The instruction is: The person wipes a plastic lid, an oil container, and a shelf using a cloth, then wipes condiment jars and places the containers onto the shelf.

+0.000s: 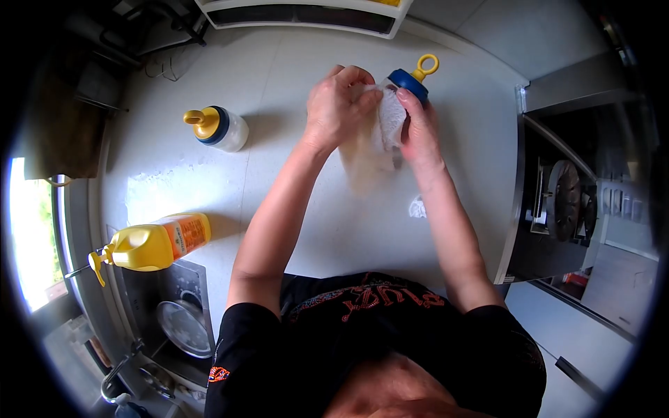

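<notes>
My left hand (pixel 338 104) is closed, fingers bent, on a white textured cloth (pixel 391 118). The cloth lies between my hands and covers part of a bottle with a dark blue collar (pixel 408 85) and a yellow ring on its cap. My right hand (pixel 420 129) is wrapped round this bottle, its thumb at the collar beside the cloth. Most of the bottle's body is hidden by the cloth and fingers. To the left, a similar bottle (pixel 233 134) with a blue collar and yellow cap stands on the white counter (pixel 306 230), apart from both hands.
A yellow pump bottle (pixel 150 245) with an orange label stands at the counter's left, by the sink (pixel 174 279) with a round clear lid. A small crumpled white piece (pixel 417 207) lies near my right forearm. A stove (pixel 557 198) borders the right, a white rack (pixel 306 17) the back.
</notes>
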Available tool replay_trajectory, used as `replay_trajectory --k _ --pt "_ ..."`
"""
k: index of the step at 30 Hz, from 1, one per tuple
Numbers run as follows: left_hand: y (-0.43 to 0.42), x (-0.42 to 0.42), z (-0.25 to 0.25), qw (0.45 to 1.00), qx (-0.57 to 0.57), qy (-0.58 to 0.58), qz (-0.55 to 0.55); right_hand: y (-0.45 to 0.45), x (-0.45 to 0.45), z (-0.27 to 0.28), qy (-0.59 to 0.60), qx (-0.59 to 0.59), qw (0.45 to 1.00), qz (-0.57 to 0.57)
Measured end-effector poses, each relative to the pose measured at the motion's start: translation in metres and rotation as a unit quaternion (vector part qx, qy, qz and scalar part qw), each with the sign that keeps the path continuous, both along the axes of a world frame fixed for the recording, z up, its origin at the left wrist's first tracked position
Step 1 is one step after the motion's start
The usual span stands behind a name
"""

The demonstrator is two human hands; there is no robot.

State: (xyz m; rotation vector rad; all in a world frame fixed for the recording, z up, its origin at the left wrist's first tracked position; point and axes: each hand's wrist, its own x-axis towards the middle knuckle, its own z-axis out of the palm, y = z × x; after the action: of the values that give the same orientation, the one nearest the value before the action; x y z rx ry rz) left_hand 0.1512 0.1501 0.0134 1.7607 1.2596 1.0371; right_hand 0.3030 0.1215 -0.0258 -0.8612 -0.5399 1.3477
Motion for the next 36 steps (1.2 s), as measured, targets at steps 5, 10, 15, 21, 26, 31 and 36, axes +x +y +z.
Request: replay_trajectory --k 5,10,15,21,26,31,36 --pt "-0.005 0.002 -0.011 0.955 0.204 0.182 0.118 -0.003 -0.008 -0.001 0.036 -0.049 0.998 -0.028" --pt "-0.031 0.014 -0.023 0.985 -0.148 -0.093 0.002 -0.004 -0.015 0.02 -0.044 0.004 0.999 -0.022" --pt "-0.025 0.0 -0.013 0.936 -0.204 -0.229 -0.17 -0.007 -0.018 0.045 -0.129 0.077 0.989 0.008" --pt "-0.02 -0.003 -0.02 0.863 -0.268 -0.379 -0.199 -0.005 -0.018 0.05 -0.143 0.093 0.984 0.062" --pt "-0.022 0.011 -0.02 0.824 -0.321 -0.464 -0.057 -0.002 -0.022 0.056 -0.155 0.098 0.981 0.062" --pt "-0.025 0.011 -0.003 0.781 -0.33 -0.529 0.038 0.001 -0.031 0.05 -0.257 0.187 0.946 0.057" --pt "-0.026 0.005 -0.002 0.837 -0.311 -0.448 0.031 -0.001 -0.033 0.05 -0.161 0.124 0.977 0.057"
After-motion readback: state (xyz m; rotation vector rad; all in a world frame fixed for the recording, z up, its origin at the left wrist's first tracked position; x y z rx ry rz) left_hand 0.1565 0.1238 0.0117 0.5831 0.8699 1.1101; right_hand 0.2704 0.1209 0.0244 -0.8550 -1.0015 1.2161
